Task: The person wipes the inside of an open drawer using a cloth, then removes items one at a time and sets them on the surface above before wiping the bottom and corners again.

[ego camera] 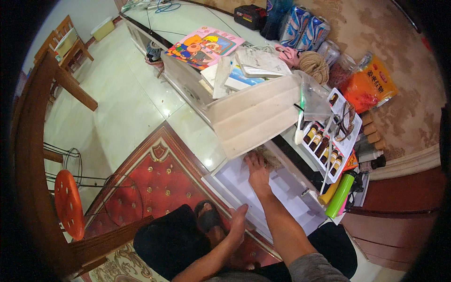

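Observation:
A white drawer (285, 208) is pulled out of the glass-topped cabinet before me. My right hand (259, 172) reaches into it, fingers spread at its far end, beside a brownish, crumpled thing (271, 159) that I cannot make out clearly. Whether the fingers hold any of it is unclear. By the drawer's near-left edge is my left hand (239, 224), thumb raised and nothing visible in it. Over the cabinet top hangs a creased beige sheet (257, 116), its lower edge just above the drawer's far end.
Papers and booklets (260, 65) lie beside a pink picture book (204, 47). A white tray (340, 139) holds small brown bottles and glasses. Drink cans (296, 26) and an orange pouch (370, 84) stand behind. A red stool seat (68, 204) is at left, near a patterned red mat (158, 179).

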The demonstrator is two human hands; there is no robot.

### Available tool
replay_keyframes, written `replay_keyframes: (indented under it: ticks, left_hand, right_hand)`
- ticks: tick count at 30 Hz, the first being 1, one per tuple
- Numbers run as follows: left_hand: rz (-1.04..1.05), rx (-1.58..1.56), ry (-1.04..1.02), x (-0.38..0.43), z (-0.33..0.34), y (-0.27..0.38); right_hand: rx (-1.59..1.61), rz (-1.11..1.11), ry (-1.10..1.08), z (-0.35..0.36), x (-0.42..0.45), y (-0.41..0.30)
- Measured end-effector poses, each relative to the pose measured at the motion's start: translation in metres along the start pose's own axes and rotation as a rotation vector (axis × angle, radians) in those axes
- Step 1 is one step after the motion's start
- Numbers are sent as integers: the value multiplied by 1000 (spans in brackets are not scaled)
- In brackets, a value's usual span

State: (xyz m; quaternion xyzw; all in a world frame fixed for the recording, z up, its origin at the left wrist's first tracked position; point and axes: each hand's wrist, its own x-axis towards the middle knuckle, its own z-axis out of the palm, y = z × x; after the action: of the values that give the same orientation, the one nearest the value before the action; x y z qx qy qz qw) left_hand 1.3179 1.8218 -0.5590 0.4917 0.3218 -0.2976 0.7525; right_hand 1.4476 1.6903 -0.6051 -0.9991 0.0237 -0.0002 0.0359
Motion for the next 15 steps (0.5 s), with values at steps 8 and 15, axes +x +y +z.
replay_keyframes:
  ticks: [8, 15]
  left_hand:
    - [-23, 309, -63, -8, 21, 27]
    - [9, 192, 23, 15, -2, -8]
  right_hand:
    - [488, -146, -131, 38, -144, 33]
    - [226, 229, -799, 13, -239, 121]
